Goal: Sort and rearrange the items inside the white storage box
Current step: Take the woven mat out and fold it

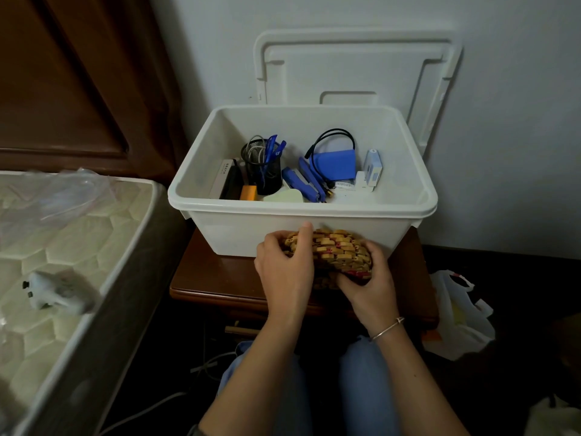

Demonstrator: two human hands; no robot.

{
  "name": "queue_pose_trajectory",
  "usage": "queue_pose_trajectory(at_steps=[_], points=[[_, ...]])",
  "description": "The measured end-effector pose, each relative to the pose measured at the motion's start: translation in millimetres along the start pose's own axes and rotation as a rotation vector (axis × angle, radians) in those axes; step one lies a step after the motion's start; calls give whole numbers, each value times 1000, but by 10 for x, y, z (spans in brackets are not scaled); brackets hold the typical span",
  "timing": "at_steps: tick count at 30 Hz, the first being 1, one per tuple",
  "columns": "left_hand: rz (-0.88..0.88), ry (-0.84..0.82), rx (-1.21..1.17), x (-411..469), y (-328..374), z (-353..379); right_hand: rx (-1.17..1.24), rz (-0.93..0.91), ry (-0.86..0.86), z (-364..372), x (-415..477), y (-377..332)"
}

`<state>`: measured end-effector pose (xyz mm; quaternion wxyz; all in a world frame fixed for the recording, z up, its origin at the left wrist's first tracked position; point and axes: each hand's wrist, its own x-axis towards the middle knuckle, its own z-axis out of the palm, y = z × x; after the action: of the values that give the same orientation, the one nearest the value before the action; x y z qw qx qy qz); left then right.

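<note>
At lower centre, just in front of the open white plastic storage box (pixel 239 228), a floppy yellow-and-red wooden bead mat (pixel 333 251) is gripped by the left hand (pixel 284 269) and right hand (pixel 367 287), and could be snagged on the rim if lifted loosely.

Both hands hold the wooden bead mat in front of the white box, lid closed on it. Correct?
No: the head view shows the lid off, leaning against the wall behind the open white box. The left hand and right hand do hold the wooden bead mat in front of it.
</note>
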<state>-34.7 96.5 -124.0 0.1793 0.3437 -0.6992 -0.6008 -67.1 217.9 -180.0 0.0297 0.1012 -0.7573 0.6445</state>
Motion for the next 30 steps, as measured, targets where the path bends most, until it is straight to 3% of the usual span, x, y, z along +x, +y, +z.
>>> queue_pose_trajectory(at_steps=[6, 9, 16, 21, 26, 30], points=[[-149, -37, -68, 94, -33, -32, -18, -7, -10, 3, 7, 33], [-186, -143, -34, 108, -26, -83, 8, 5, -47, -2, 12, 56], [132, -497, 82, 83, -247, -393, 73, 83, -20, 9, 57, 112], [363, -358, 223, 158, -401, -308, 39, 75, -46, -3, 31, 86], [327, -294, 180, 145, -446, -241, 39, 74, -103, -96, -30, -138], [349, -290, 202, 126, -420, -224, 35, 150, 30, 25, -68, -346]])
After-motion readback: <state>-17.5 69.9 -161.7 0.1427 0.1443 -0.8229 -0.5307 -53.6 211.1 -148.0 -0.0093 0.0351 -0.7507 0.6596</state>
